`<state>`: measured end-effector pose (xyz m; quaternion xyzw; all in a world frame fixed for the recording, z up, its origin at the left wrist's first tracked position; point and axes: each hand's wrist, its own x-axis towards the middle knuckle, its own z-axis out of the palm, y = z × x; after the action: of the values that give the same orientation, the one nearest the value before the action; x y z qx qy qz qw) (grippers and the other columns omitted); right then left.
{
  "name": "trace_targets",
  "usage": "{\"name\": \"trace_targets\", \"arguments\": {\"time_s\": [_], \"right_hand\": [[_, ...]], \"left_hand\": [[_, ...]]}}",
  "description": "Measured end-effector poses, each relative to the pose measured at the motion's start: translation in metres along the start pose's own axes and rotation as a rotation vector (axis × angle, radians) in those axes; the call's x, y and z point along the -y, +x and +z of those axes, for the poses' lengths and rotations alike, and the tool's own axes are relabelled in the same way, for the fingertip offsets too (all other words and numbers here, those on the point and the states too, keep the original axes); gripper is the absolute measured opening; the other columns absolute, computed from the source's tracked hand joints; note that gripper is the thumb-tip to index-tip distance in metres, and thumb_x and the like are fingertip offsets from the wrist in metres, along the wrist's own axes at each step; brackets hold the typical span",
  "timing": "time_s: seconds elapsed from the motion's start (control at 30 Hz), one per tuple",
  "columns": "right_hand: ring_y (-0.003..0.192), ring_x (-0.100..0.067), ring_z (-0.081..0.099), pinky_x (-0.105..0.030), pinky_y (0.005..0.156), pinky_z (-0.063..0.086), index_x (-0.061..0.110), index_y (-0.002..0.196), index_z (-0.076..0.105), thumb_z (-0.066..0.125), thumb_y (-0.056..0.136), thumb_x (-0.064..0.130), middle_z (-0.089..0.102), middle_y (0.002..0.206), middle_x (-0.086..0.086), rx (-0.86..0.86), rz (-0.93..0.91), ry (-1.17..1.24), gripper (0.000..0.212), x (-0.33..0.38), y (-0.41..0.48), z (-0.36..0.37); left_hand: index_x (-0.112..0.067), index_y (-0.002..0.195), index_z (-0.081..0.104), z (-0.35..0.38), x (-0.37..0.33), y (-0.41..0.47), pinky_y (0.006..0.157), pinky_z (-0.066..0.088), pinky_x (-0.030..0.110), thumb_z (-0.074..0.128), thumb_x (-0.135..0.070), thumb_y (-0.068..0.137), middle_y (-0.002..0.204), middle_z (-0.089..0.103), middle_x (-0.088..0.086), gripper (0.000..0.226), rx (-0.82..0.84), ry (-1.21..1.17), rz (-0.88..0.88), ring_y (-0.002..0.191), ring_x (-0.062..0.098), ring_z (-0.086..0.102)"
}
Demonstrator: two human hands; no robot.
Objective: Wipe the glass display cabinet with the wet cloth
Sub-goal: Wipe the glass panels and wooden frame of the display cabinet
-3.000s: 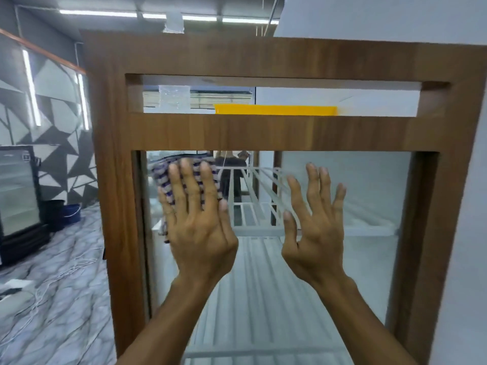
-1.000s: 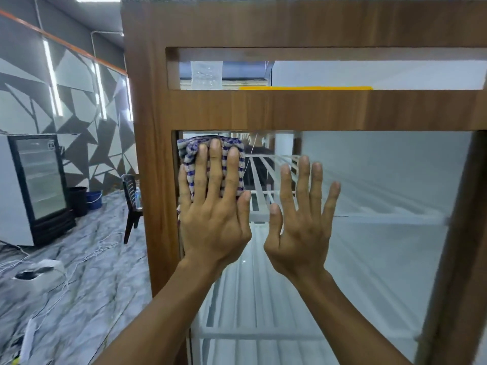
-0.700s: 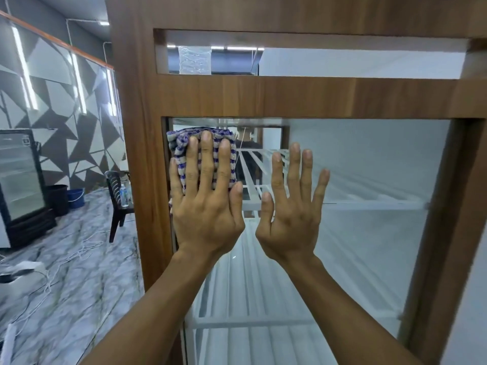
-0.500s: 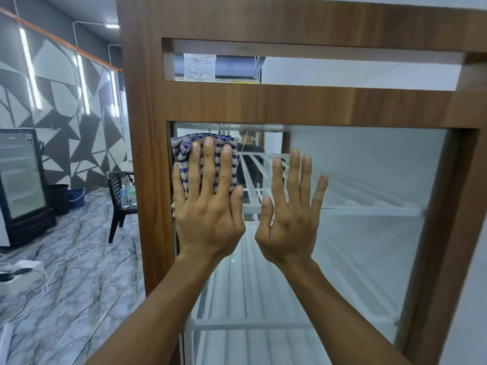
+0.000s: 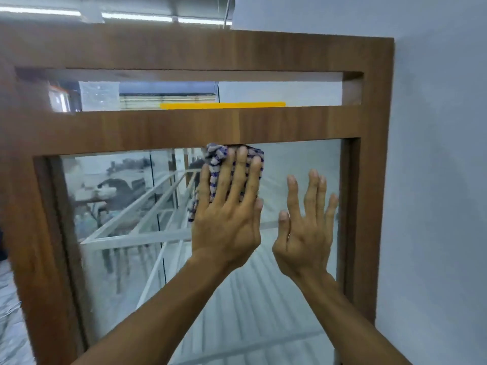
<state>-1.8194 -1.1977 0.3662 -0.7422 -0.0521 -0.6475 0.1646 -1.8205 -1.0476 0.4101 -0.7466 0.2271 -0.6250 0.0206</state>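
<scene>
Head view: the left hand [image 5: 226, 219] lies flat on the checked cloth [image 5: 216, 160], fingers straight, pressing it to the glass [image 5: 118, 272] right under the top rail of the wooden cabinet [image 5: 184, 127], a little right of the pane's middle. That grip is fully open, a palm press with no pinch. The right hand [image 5: 305, 227] is just beside it, nearer the right post, fingers spread and straight, holding nothing. It probably rests on the pane, though I cannot tell contact for sure. To do this pass well I would hold even palm pressure, run the cloth tight along the rail into the right corner, then overlap each stroke downward, and lift the bare hand so it leaves no prints. Inside the cabinet, behind the glass, are white wire shelves [image 5: 137, 237]; through the upper slot a yellow strip [image 5: 222, 105] shows
</scene>
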Motion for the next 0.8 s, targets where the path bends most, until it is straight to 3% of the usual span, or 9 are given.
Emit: {"name": "trace_targets", "arguments": {"time_s": [0.1,0.2,0.3,0.5,0.67,0.8], "right_hand": [[0.159,-0.031,0.006,-0.062,0.126,0.001,0.008,0.16,0.026,0.031,0.105,0.03,0.015,0.169,-0.018,-0.042,0.1,-0.125,0.059,-0.033,-0.002,-0.01],[0.158,-0.031,0.013,-0.066,0.124,0.01,0.001,0.158,0.026,0.03,0.104,0.027,0.019,0.168,-0.017,-0.072,0.103,-0.144,0.06,-0.056,-0.014,-0.015],[0.156,-0.034,0.021,-0.061,0.124,0.02,-0.002,0.155,0.028,0.037,0.099,0.015,0.029,0.163,-0.02,-0.15,0.079,-0.049,0.059,-0.065,-0.029,-0.013],[0.154,-0.038,0.023,-0.063,0.122,0.022,-0.004,0.153,0.033,0.04,0.099,0.012,0.03,0.162,-0.023,-0.141,0.072,-0.066,0.057,-0.066,-0.033,-0.016],[0.157,-0.035,0.016,-0.062,0.126,0.004,-0.003,0.155,0.031,0.034,0.102,0.015,0.026,0.165,-0.019,-0.083,0.104,-0.021,0.056,-0.041,-0.026,-0.011],[0.157,-0.034,0.013,-0.061,0.126,0.009,-0.002,0.157,0.026,0.033,0.104,0.016,0.021,0.167,-0.018,0.018,-0.023,0.144,0.057,0.0,-0.017,-0.003]], "left_hand": [[-0.013,0.164,0.02,0.018,-0.046,0.019,0.129,0.006,0.052,0.027,-0.036,0.11,0.172,0.012,0.012,0.06,0.069,-0.009,0.241,0.16,0.027,0.007],[-0.013,0.165,0.016,0.028,-0.078,0.051,0.13,0.001,0.051,0.021,-0.036,0.11,0.173,0.008,0.011,0.06,0.075,-0.015,0.218,0.161,0.025,0.004],[-0.008,0.164,0.015,0.035,-0.107,0.063,0.129,-0.003,0.05,0.025,-0.038,0.11,0.172,0.007,0.014,0.063,0.09,-0.027,0.248,0.16,0.026,0.004],[-0.011,0.165,0.011,0.033,-0.086,0.029,0.13,0.004,0.052,0.028,-0.04,0.11,0.173,0.005,0.013,0.065,0.147,0.03,0.444,0.161,0.028,0.003],[-0.016,0.164,0.022,0.02,-0.057,0.006,0.129,0.012,0.052,0.035,-0.039,0.11,0.172,0.015,0.01,0.061,0.087,0.02,0.301,0.16,0.025,0.012],[-0.016,0.164,0.025,0.006,-0.018,-0.015,0.129,0.013,0.052,0.038,-0.038,0.11,0.172,0.017,0.01,0.06,0.05,0.03,0.178,0.16,0.025,0.014]]}}
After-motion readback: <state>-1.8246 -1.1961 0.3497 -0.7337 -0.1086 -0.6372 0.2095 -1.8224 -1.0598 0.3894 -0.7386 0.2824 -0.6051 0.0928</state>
